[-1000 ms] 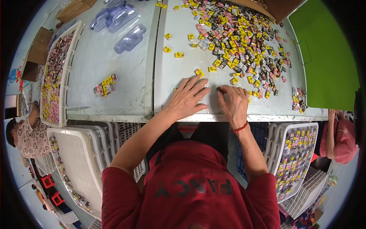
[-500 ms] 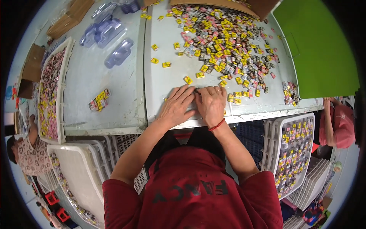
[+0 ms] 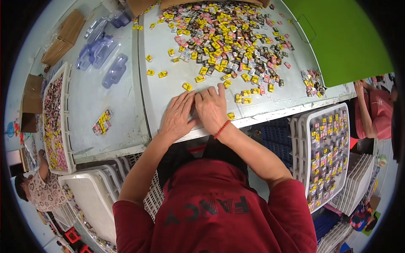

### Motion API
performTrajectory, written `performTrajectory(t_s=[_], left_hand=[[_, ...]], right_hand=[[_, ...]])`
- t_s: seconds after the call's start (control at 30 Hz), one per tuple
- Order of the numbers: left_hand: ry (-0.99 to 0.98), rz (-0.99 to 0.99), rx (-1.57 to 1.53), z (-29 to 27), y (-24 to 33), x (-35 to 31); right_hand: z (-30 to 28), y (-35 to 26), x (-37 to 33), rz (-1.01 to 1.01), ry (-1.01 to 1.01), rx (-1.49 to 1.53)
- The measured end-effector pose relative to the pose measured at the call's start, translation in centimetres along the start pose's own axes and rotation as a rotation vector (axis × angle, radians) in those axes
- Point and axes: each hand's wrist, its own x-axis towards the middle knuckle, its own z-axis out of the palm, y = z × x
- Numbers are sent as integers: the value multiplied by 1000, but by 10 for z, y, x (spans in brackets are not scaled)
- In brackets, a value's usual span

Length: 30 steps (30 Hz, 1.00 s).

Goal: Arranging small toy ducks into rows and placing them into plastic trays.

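Both my hands rest together at the near edge of the pale table (image 3: 126,101). My left hand (image 3: 179,113) lies with fingers stretched forward and thumb out toward the right hand. Beside it, my right hand (image 3: 211,107), with a red bracelet at the wrist, reaches forward, one fingertip apart from the others. Whatever lies beneath the palms is hidden. Just beyond the fingertips sits a small yellow block (image 3: 187,86). Another yellow block (image 3: 230,116) touches or nearly touches the right hand's outer side. A few yellow blocks (image 3: 246,100) stand grouped farther right.
A large heap of small yellow, pink and black blocks (image 3: 223,46) spreads across the far table. Clear purplish plastic trays (image 3: 114,71) and a block cluster (image 3: 102,122) lie left. A white crate (image 3: 66,118) borders the left side, a green board (image 3: 337,42) the right. Co-workers sit at both sides.
The view has shifted, so the table and heap appear farther left. My hands stay together at the table edge; the right fingers have moved closer against the left, covering the gap between them.
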Motion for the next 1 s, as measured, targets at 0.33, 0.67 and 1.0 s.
performTrajectory(t_s=[0.33, 0.67, 1.0], left_hand=[[-22, 6, -11, 1, 2, 0], [-10, -24, -62, -1, 1, 2], [35, -22, -79, -2, 3, 2]], right_hand=[[16, 0, -14, 76, 175, 135], [12, -5, -10, 140, 167, 129], [8, -11, -15, 74, 193, 111]])
